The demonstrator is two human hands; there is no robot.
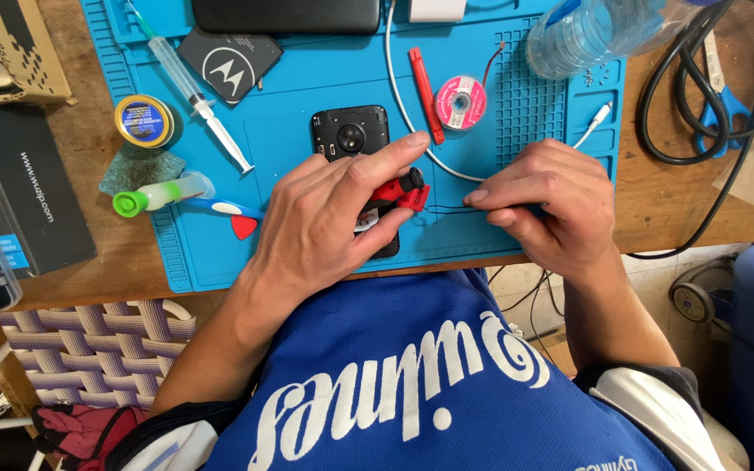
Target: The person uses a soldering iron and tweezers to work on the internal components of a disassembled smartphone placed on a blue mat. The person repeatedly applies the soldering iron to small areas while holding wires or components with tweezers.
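Your left hand (329, 218) lies over the lower part of a black phone (353, 139) on the blue work mat (307, 78), its fingers curled around a small red and black tool (399, 192), with the index finger stretched out along the top of it. Your right hand (547, 205) rests just beside it on the mat's near edge, the fingertips pinched together; what they pinch, if anything, is too small to tell. The two hands are close but apart.

Only the phone's upper end shows above your left hand, back side up, near the middle of the mat. Just beyond it lie a red plastic pry stick (425, 83) and a pink spool (461, 102), with a white cable (399, 96) curving past them. To the left are a syringe (194, 92), a round tin (144, 120), a green-capped tube (159, 194) and a red pick (244, 227). A clear plastic bottle (582, 35) lies at the mat's far right corner, and a black cord (700, 105) and blue scissors (726, 109) sit on the wooden surface (656, 201) beyond it.
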